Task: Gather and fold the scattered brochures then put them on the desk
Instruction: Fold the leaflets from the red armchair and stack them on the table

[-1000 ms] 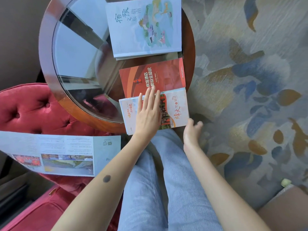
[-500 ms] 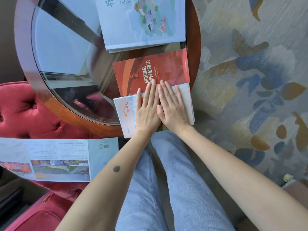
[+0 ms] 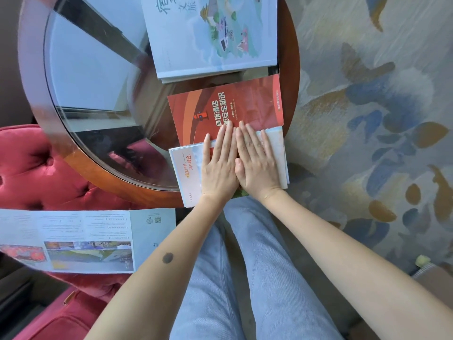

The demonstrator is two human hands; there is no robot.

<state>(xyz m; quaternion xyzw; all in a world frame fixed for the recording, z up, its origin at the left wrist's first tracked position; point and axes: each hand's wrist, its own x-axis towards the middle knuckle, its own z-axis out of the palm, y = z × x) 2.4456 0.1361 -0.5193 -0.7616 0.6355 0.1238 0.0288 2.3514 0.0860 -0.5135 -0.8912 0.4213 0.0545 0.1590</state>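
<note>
Left hand (image 3: 219, 165): centre of the frame, palm down, fingers straight and close together. It presses flat on the folded brochure and grips nothing.
Right hand (image 3: 258, 165): just beside the left hand and touching it along the thumb side. It is also flat with straight fingers, pressing the same brochure and holding nothing.
Folded brochure (image 3: 185, 168): pale, with orange script on its left part. It lies at the near edge of the round table, centre frame, under both palms.
Red brochure (image 3: 220, 106): flat on the table just above the hands, with white lettering. Its lower edge meets the folded brochure, and the longest fingertips reach onto it.
Pale blue booklet (image 3: 208, 33): top centre, on the table, illustrated cover, cut off by the frame's top.
Round table (image 3: 31, 94): glass top in a wooden rim, upper left to centre. It bears the three printed pieces along its right side.
Unfolded brochure (image 3: 85, 239): lower left, spread open in several panels with photos and a QR code. It lies on the red seat (image 3: 36, 173), well apart from the table's pieces.
Legs (image 3: 232, 278): light blue jeans, lower centre.
Carpet (image 3: 367, 119): right side, blue and ochre pattern.
</note>
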